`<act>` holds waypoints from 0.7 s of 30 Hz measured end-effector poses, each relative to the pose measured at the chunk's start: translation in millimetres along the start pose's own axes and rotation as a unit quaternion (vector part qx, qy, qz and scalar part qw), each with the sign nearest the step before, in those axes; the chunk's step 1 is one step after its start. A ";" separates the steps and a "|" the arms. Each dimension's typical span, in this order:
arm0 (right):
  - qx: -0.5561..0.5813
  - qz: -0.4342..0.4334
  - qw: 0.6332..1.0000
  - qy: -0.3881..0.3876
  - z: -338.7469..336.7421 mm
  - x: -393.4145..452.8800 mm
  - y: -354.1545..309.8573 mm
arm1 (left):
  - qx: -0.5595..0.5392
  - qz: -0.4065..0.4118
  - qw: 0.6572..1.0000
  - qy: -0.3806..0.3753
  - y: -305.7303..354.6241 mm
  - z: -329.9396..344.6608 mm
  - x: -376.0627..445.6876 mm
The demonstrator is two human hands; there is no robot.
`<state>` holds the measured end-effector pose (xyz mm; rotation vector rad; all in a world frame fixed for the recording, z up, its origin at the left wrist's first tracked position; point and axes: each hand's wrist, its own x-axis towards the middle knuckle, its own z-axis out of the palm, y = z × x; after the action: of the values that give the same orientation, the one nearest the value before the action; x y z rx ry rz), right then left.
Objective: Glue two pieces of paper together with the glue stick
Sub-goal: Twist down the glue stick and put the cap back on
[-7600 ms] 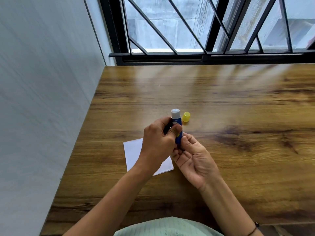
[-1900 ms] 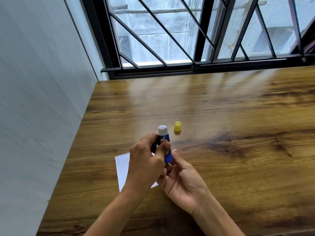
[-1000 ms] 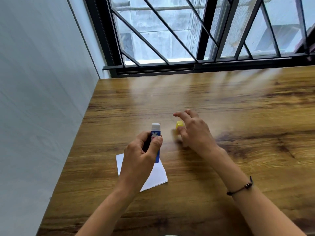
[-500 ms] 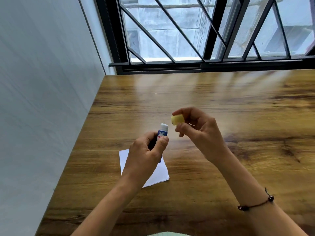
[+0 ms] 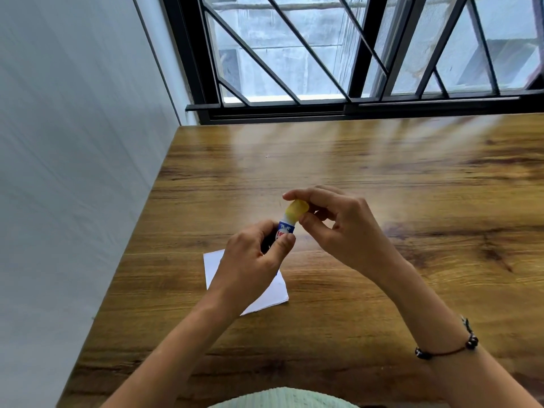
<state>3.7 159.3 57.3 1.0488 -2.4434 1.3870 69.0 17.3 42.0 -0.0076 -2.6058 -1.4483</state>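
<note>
Yellow cap now on glue stick

White paper lies flat on the brown wooden table.

You are looking down at a wood-grain worktop pushed into a corner. On your left a plain pale wall runs along its edge. Ahead, a black-framed window with diagonal bars lets daylight streak across the surface; beyond the glass stands what may be a concrete wall.
</note>
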 end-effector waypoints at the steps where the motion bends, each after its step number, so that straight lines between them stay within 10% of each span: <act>1: -0.004 0.001 1.000 -0.007 -0.5 0.4 0.0 | 0.019 0.006 1.000 0.000 0.5 -1.2 0.1; 21: -0.039 -0.032 0.998 -0.049 0.6 -9.2 -3.3 | 0.221 0.149 0.964 -0.015 2.2 -12.5 4.3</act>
<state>12.8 162.3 55.3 1.1923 -2.4871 1.2382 66.7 7.6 50.9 -0.3520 -2.7425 -0.7586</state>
